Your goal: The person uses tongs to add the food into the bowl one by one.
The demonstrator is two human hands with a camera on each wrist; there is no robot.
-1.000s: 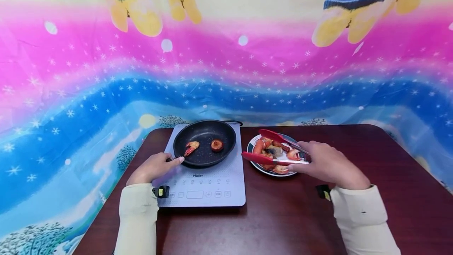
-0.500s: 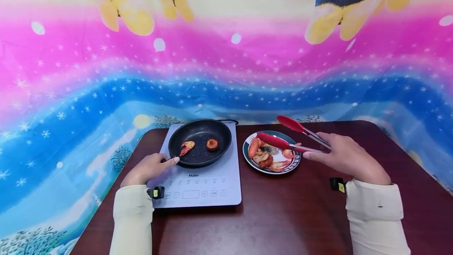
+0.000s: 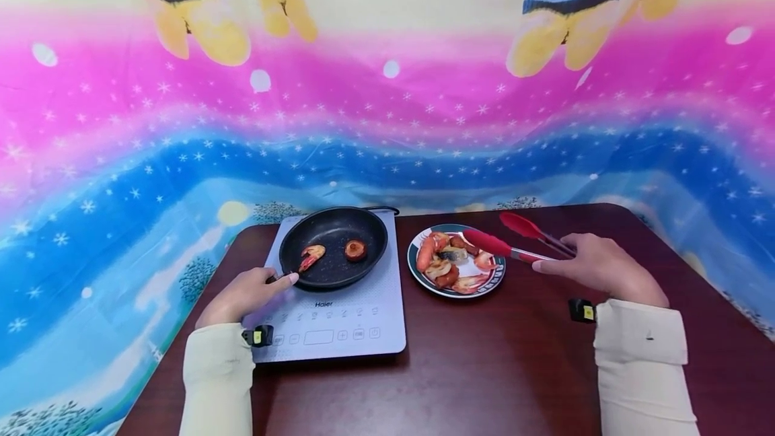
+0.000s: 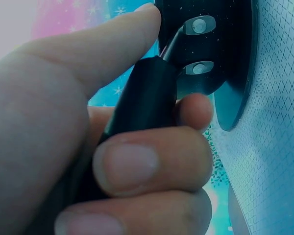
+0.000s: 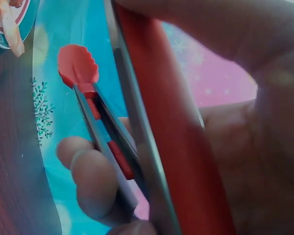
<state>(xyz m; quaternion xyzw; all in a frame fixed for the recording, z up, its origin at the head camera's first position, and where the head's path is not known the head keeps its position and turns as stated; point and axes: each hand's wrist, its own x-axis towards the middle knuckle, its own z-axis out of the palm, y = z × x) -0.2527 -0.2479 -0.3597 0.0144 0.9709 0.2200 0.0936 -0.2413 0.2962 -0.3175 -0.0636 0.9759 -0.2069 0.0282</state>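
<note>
Within my right hand [image 3: 605,264]: red-headed metal tongs [image 3: 487,242] pinched, arms spread. Left hand [image 3: 242,296] grips a black handle [image 4: 144,98]; I'd keep that steady, squeeze tongs gently. Round black frying pan [image 3: 333,224], on white flat cooktop [image 3: 375,298]: orange shrimp [image 3: 312,256], browned round piece [image 3: 355,250]. Dark-rimmed white plate [image 3: 493,278], near tongs: pink sausage [image 3: 426,254], assorted seafood.

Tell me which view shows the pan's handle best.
The left wrist view: it shows the handle close up, partly wrapped by the left hand. In the head view, that hand hides nearly all of it; the right wrist view shows none of it.
</note>
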